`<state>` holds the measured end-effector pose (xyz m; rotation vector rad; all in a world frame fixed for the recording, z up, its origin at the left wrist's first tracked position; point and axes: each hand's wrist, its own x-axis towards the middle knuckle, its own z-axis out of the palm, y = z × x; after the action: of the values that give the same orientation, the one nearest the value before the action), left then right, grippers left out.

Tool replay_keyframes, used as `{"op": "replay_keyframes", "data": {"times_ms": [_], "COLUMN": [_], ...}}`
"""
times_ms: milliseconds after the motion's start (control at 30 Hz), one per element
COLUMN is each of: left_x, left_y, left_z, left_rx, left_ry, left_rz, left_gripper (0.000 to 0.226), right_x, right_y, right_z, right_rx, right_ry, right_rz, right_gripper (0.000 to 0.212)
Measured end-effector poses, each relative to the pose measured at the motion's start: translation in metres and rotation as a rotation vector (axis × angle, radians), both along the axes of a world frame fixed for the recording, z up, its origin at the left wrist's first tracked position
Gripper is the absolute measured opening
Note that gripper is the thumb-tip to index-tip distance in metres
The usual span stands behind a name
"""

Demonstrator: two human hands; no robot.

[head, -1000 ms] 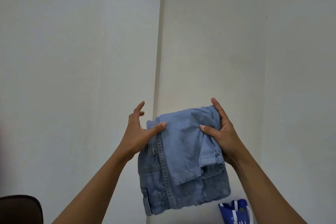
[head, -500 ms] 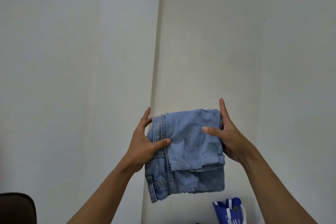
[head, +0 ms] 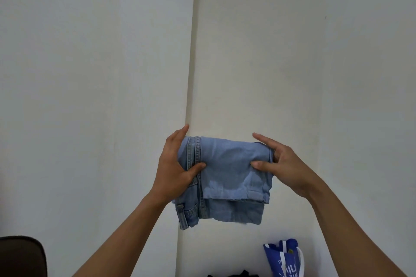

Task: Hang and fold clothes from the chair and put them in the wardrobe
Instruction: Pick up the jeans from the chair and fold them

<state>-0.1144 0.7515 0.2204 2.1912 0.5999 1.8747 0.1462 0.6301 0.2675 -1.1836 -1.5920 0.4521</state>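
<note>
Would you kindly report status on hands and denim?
Left hand, right hand grip folded denim, held midair. Wardrobe not in view. Blue bag below, apart.

A plain room in a home: bare white walls (head: 90, 74), a dark chair back (head: 21, 256) in the corner, a blue shopping bag (head: 282, 258) on the floor.

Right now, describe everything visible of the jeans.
The folded jeans are light blue denim, doubled into a bundle with layered lower edges. A stitched seam runs down the left side; a belt loop shows at the lower left. They are held up before a pale wall. The left hand grips the left edge, the right hand pinches the upper right, thumbs in front.
</note>
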Motion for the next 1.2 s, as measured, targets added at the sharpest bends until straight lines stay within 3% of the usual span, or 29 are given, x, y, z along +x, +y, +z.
{"op": "replay_keyframes", "data": {"times_ms": [67,133,267,433,567,633,700,833,900,1033,1200], "left_x": [0.001,0.002,0.003,0.002,-0.007,-0.008,-0.004,0.011,0.016,0.018,0.028], "left_y": [0.002,0.003,0.006,0.002,0.003,0.003,0.007,0.000,-0.006,-0.011,-0.007], "left_z": [-0.001,-0.004,-0.009,-0.008,0.003,0.007,0.001,-0.013,-0.012,-0.004,-0.010], "left_rx": [0.046,0.100,0.162,0.080,-0.143,-0.270,-0.386,-0.592,-0.695,-0.838,-0.778], "left_ry": [0.015,0.022,-0.006,0.095,0.441,0.544,0.546,0.397,0.326,0.249,-0.104], "left_rz": [0.049,0.100,0.139,0.151,0.651,0.739,0.584,-0.033,-0.242,-0.423,-0.312], "left_gripper": [0.099,0.097,0.092,0.090,0.114,0.120,0.114,0.099,0.095,0.063,0.024], "right_x": [0.000,0.000,-0.010,-0.025,-0.032,-0.038,-0.043,-0.052,-0.055,-0.054,-0.061], "right_y": [-0.003,-0.005,-0.009,0.003,0.010,0.013,0.019,0.025,0.025,0.026,0.026], "right_z": [0.007,0.014,0.014,-0.004,-0.013,-0.018,-0.026,-0.040,-0.044,-0.058,-0.075], "right_rx": [-0.063,-0.193,-0.347,-0.219,-0.085,-0.023,0.035,0.106,0.129,0.165,0.145], "right_ry": [-0.139,-0.156,0.269,0.524,0.575,0.553,0.512,0.412,0.354,0.233,0.114], "right_rz": [-0.068,-0.047,0.087,0.073,0.057,0.039,0.013,-0.007,-0.005,0.041,0.079], "right_gripper": [0.068,0.063,0.059,0.041,0.035,0.035,0.034,0.034,0.035,0.041,0.052]}}
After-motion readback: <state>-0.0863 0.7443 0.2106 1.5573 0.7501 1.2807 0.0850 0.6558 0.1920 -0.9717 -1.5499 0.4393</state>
